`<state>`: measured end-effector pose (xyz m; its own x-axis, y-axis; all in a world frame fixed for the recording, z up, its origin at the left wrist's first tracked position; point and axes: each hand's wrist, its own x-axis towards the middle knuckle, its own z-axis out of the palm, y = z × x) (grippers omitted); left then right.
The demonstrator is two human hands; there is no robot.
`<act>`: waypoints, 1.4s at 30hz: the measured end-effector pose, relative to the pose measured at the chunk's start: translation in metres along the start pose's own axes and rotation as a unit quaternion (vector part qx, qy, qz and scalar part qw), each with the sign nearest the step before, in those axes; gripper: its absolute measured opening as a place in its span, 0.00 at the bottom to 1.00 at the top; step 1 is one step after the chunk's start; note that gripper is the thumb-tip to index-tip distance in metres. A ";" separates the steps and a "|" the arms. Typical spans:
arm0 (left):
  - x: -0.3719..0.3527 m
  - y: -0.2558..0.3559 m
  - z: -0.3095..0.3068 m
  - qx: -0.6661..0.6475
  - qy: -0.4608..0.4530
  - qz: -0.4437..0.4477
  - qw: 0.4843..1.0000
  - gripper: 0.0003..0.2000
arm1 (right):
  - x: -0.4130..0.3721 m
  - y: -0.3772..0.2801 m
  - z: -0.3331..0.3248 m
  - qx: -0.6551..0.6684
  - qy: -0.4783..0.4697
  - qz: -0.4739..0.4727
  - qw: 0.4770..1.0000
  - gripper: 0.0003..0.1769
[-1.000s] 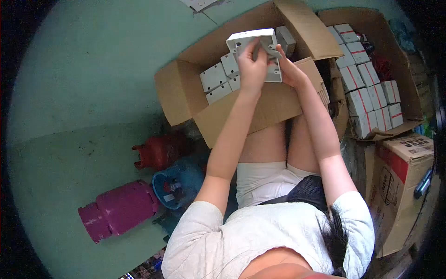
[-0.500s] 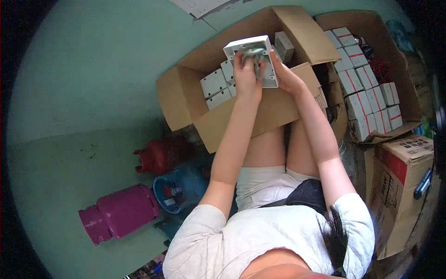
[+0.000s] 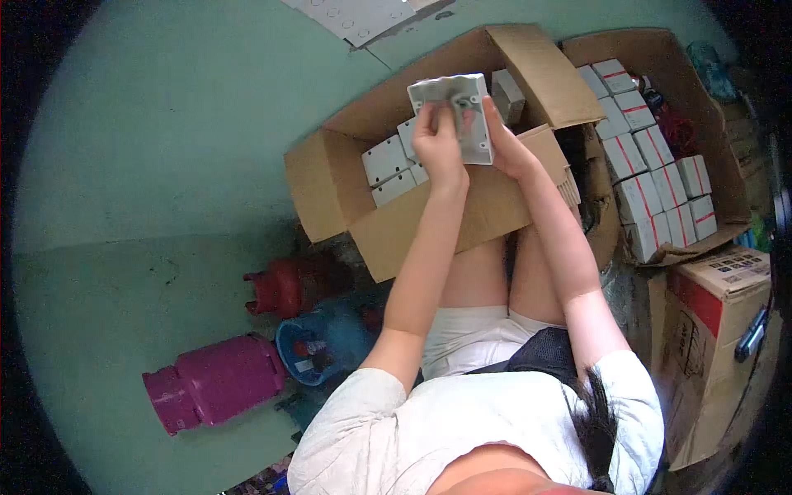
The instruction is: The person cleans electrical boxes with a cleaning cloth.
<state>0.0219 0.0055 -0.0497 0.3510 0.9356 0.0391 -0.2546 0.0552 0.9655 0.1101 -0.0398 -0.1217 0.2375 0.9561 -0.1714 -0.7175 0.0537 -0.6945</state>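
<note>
Forward, hands (image 3: 439,150) (image 3: 511,153) meet at a white box (image 3: 478,147).

My plastic box (image 3: 479,150) is white, carton (image 3: 437,243) plain brown, small boxes (image 3: 641,198) white with red stripes, cylinders (image 3: 221,382) purple, red and blue, wall (image 3: 124,173) green, my shirt (image 3: 495,412) white.

Above an open carton (image 3: 445,235) holding further boxes (image 3: 385,159), the left hand (image 3: 441,150) is partly inside an electrical back box (image 3: 480,148); the right hand (image 3: 510,150) is at its right side. Farther right, a second carton (image 3: 722,169) holds rows of boxes (image 3: 640,191), with a third carton (image 3: 697,363) nearer. Gas cylinders (image 3: 219,384) are near left.
</note>
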 end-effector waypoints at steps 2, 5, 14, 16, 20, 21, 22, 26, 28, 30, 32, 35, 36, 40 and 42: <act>-0.003 0.012 0.001 -0.025 0.034 0.031 0.999 0.13 | 0.000 -0.003 0.001 0.035 -0.084 -0.068 0.994 0.46; 0.003 0.021 0.001 0.010 0.057 0.102 0.993 0.13 | 0.001 0.003 -0.002 -0.025 -0.031 -0.059 0.997 0.48; 0.009 0.019 -0.005 0.621 -0.061 0.372 0.687 0.23 | 0.000 -0.002 0.004 -0.003 -0.019 -0.076 0.997 0.52; 0.011 0.017 -0.006 0.686 -0.089 0.378 0.615 0.21 | -0.006 -0.005 0.007 0.010 0.008 -0.070 0.997 0.52; 0.010 0.017 -0.019 0.725 -0.178 0.291 0.599 0.18 | 0.003 0.001 -0.002 0.026 -0.012 -0.064 0.998 0.54; 0.008 0.024 -0.030 0.673 -0.246 0.267 0.645 0.17 | 0.002 -0.009 -0.001 0.023 -0.011 -0.074 0.997 0.54; 0.004 0.031 -0.040 0.615 -0.314 0.237 0.683 0.15 | -0.004 -0.022 0.002 0.033 -0.037 -0.067 0.997 0.54; -0.010 0.054 -0.079 0.371 -0.152 0.181 0.898 0.10 | 0.007 -0.078 -0.016 -0.146 0.085 -0.108 0.980 0.52; -0.004 0.033 -0.118 0.317 -0.108 0.128 0.933 0.10 | 0.018 -0.123 -0.013 -0.394 0.185 -0.229 0.871 0.50; -0.003 0.007 -0.149 0.381 0.004 0.159 0.911 0.10 | 0.032 -0.167 0.007 -0.580 0.258 -0.325 0.701 0.45; -0.004 -0.025 -0.175 0.390 0.012 0.150 0.908 0.10 | 0.052 -0.205 0.021 -0.657 0.295 -0.326 0.613 0.43; -0.014 -0.035 -0.186 0.418 0.033 0.158 0.894 0.09 | 0.090 -0.246 0.025 -0.779 0.221 -0.387 0.442 0.44; -0.013 -0.032 -0.188 0.415 0.019 0.179 0.892 0.09 | 0.102 -0.256 0.029 -0.830 0.178 -0.361 0.387 0.45; -0.011 -0.027 -0.189 0.384 0.026 0.175 0.906 0.10 | 0.119 -0.257 0.053 -0.915 0.076 -0.264 0.296 0.49; -0.010 -0.029 -0.190 0.378 0.031 0.174 0.909 0.10 | 0.130 -0.249 0.053 -0.936 0.042 -0.203 0.286 0.48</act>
<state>-0.1452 0.0604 -0.1272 0.3099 0.8700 0.3835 0.3604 -0.4807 0.7994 0.2851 0.0860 0.0661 0.1240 0.9656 0.2284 0.9678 -0.1685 0.1870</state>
